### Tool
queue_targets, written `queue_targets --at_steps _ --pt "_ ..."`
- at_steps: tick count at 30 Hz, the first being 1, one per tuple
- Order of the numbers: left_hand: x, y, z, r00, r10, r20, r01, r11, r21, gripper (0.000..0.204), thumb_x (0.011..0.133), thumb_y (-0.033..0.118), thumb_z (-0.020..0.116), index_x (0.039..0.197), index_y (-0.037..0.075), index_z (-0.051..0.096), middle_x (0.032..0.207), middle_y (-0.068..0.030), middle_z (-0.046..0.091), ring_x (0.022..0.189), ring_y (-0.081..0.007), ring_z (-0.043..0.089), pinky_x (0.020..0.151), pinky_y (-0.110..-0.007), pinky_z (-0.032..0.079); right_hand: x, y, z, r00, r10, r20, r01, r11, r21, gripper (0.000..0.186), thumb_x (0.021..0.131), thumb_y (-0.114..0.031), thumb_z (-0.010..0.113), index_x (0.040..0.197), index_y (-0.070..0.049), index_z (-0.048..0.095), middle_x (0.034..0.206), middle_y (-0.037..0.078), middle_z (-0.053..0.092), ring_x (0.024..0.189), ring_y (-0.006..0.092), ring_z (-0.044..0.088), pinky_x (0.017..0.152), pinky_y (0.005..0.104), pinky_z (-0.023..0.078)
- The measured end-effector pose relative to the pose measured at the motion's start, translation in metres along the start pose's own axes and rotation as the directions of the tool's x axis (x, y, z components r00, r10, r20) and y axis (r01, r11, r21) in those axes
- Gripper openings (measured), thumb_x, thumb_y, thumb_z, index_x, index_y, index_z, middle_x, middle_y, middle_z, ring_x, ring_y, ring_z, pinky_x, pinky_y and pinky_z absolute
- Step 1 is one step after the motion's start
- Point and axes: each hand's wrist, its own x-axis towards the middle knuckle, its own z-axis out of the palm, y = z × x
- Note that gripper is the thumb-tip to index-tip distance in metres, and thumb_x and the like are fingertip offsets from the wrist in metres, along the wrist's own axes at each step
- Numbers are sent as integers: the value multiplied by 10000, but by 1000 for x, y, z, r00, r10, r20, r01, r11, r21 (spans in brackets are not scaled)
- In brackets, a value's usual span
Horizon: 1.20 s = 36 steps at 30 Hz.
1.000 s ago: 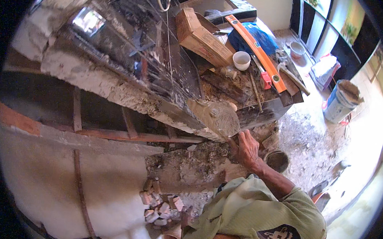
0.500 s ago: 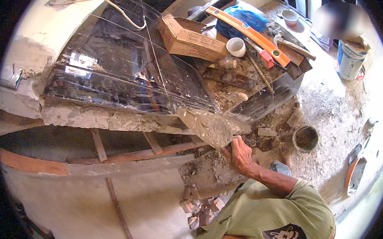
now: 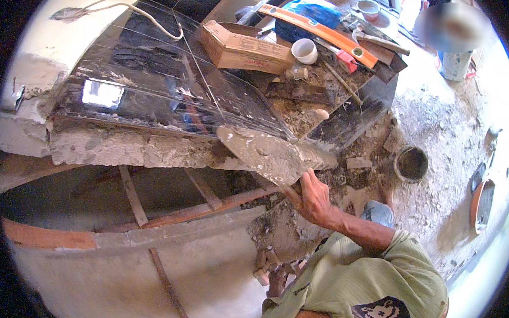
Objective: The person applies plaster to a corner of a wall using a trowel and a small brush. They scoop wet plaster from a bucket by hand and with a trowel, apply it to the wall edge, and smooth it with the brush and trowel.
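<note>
A broad trowel (image 3: 266,155), its blade coated with wet grey mortar, is in my right hand (image 3: 315,200). My fingers are closed round its handle, the thumb along the top. The blade points left and overlaps the rough mortar front edge (image 3: 130,147) of the black tiled counter (image 3: 149,100). Whether the blade touches that edge I cannot tell. My left hand is out of view.
On the counter lie an open cardboard box (image 3: 245,50), a white cup (image 3: 304,51), an orange spirit level (image 3: 322,34) and a hammer (image 3: 379,40). A dark mortar bucket (image 3: 411,164) stands on the rubble-strewn floor. A white bucket (image 3: 455,64) stands beside a partly visible person.
My right hand and the trowel have shifted slightly left and up in the picture. The whole view has shifted a little. The person at the upper right has moved over the white bucket.
</note>
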Motion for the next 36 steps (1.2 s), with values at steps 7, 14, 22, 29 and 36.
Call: queue_targets --at_steps 7,14,22,29,36 --pt "-9 15 -15 999 -5 42 3 998 63 802 846 269 711 1458 -38 293 1249 -204 549 1092 -238 562 855 -352 472 -9 40 -28 980 145 -137 -150 988 -24 398 806 -241 741 984 -12 469 869 196 501 706 407 566 535 470 464" --pt "-12 48 -18 997 -27 78 18 993 118 794 850 267 707 1458 -35 294 1262 -205 541 1108 -240 554 870 -354 467 -101 151 -30 953 303 -29 -297 907 -299 352 841 -257 698 957 -27 458 871 165 488 751 393 565 605 465 458" --pt "-5 79 -14 995 -39 90 25 988 155 786 855 265 702 1459 -31 295 1277 -205 531 1126 -243 545 887 -356 460 -117 163 5 938 318 139 -278 927 -251 284 834 -193 638 972 -38 444 891 163 470 797 372 569 631 460 485" --pt "-8 75 -14 995 -29 93 15 989 146 778 859 263 698 1459 -28 296 1290 -205 523 1142 -245 537 902 -358 455 -105 140 24 959 276 61 -261 946 -192 360 803 -215 731 922 -18 453 842 164 468 707 367 550 554 443 449" --pt "-2 62 -13 996 -9 90 -1 993 118 770 864 260 694 1460 -24 297 1304 -205 514 1158 -247 529 917 -360 450 -76 88 25 982 191 -11 -191 974 -124 369 762 -155 756 900 -2 450 817 169 455 664 370 537 536 441 440"
